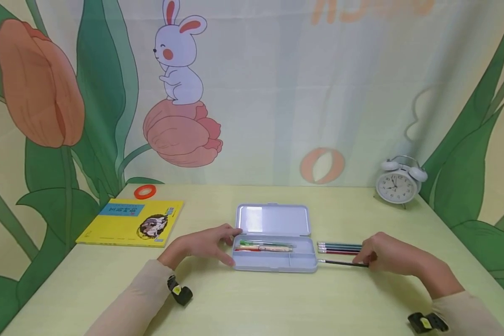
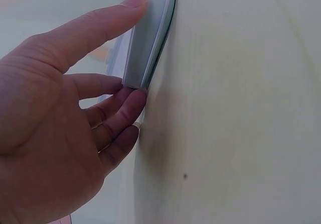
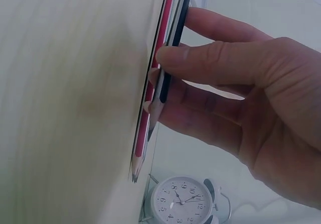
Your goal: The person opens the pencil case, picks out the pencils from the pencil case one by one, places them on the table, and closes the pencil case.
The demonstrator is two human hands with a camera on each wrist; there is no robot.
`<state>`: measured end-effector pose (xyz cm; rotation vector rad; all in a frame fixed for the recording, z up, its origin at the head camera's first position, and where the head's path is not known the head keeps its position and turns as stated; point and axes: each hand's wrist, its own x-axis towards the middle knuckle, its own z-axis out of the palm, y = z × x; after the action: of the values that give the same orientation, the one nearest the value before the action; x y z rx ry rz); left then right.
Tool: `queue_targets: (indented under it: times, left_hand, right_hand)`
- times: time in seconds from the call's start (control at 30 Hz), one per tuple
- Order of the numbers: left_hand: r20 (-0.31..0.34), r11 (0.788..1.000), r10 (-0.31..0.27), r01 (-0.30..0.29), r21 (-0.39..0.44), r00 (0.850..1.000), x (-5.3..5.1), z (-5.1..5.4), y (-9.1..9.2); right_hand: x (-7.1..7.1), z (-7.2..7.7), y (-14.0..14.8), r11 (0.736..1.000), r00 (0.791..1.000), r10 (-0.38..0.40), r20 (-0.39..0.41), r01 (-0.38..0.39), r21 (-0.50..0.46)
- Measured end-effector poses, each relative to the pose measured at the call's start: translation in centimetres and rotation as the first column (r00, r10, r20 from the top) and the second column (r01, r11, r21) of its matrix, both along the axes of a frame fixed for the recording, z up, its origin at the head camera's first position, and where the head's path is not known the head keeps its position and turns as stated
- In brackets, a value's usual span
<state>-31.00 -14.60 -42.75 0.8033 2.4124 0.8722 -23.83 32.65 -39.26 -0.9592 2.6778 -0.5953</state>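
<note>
An open pencil case (image 1: 273,269), pale lavender, lies on the table with its lid (image 1: 273,219) tipped back. Inside are a green pen (image 1: 264,243) and a red-and-white pen (image 1: 273,248). My left hand (image 1: 207,241) holds the case's left end, thumb at the front corner and fingers towards the hinge; the left wrist view shows the thumb along the case wall (image 2: 148,33). To the right, my right hand (image 1: 392,256) pinches a black pencil (image 1: 342,263) near its sharpened end. Several pencils (image 1: 338,247) lie side by side just behind it, a red one (image 3: 143,133) nearest.
A yellow book (image 1: 126,224) lies at the left, with an orange-red ring (image 1: 144,191), perhaps a tape roll, behind it. A white alarm clock (image 1: 398,184) stands at the back right. Behind the table (image 1: 269,303) hangs a printed curtain (image 1: 269,93).
</note>
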Motion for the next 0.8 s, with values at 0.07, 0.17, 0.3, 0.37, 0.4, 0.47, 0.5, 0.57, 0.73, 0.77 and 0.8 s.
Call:
queue_targets:
  times: [0.07, 0.17, 0.3, 0.37, 0.4, 0.47, 0.5, 0.57, 0.73, 0.77, 0.8]
  left_hand:
    - [-0.001, 1.000, 0.000, 0.000, 0.000, 1.000, -0.1, -0.1, 0.0]
    - [-0.003, 1.000, -0.001, 0.001, 0.001, 1.000, -0.1, -0.1, -0.1]
    - [-0.010, 1.000, -0.008, 0.008, 0.001, 1.000, -0.2, -0.1, -0.1]
    - [-0.011, 1.000, -0.009, 0.009, 0.001, 1.000, -0.2, -0.1, -0.1]
    - [-0.011, 1.000, -0.009, 0.009, -0.001, 1.000, -0.2, -0.1, -0.1]
    - [-0.008, 1.000, -0.008, 0.008, -0.002, 1.000, -0.1, -0.1, -0.1]
    - [-0.007, 1.000, -0.008, 0.008, -0.002, 1.000, -0.1, 0.0, -0.1]
    - [-0.006, 1.000, -0.009, 0.009, -0.002, 1.000, -0.1, 0.0, 0.0]
    - [-0.011, 1.000, -0.012, 0.012, -0.002, 1.000, -0.1, -0.1, 0.0]
    - [-0.011, 1.000, -0.012, 0.012, -0.003, 1.000, -0.1, -0.1, 0.0]
    - [-0.010, 1.000, -0.011, 0.011, -0.002, 1.000, -0.1, -0.1, 0.0]
  right_hand:
    - [0.0, 0.0, 0.2, 1.000, 1.000, -0.007, 0.006, 0.007, 0.003]
    - [0.0, 0.1, 0.5, 1.000, 0.999, -0.026, 0.020, 0.026, 0.013]
    - [0.1, 0.1, 0.8, 0.999, 0.998, -0.044, 0.039, 0.043, 0.026]
    - [0.1, 0.0, 0.9, 0.998, 0.997, -0.054, 0.052, 0.053, 0.030]
    - [0.1, 0.0, 1.0, 0.998, 0.997, -0.053, 0.056, 0.052, 0.029]
    - [0.0, -0.2, 1.1, 0.999, 0.996, -0.051, 0.067, 0.049, 0.024]
    - [0.0, -0.3, 1.2, 0.999, 0.996, -0.051, 0.075, 0.050, 0.019]
    - [-0.1, -0.4, 1.2, 0.999, 0.995, -0.051, 0.080, 0.051, 0.006]
    - [-0.1, -0.7, 1.3, 0.999, 0.998, -0.053, 0.045, 0.053, -0.003]
    - [-0.1, -0.6, 1.2, 0.998, 0.997, -0.059, 0.040, 0.059, 0.006]
    - [-0.1, -0.6, 1.2, 0.998, 0.997, -0.067, 0.035, 0.066, 0.018]
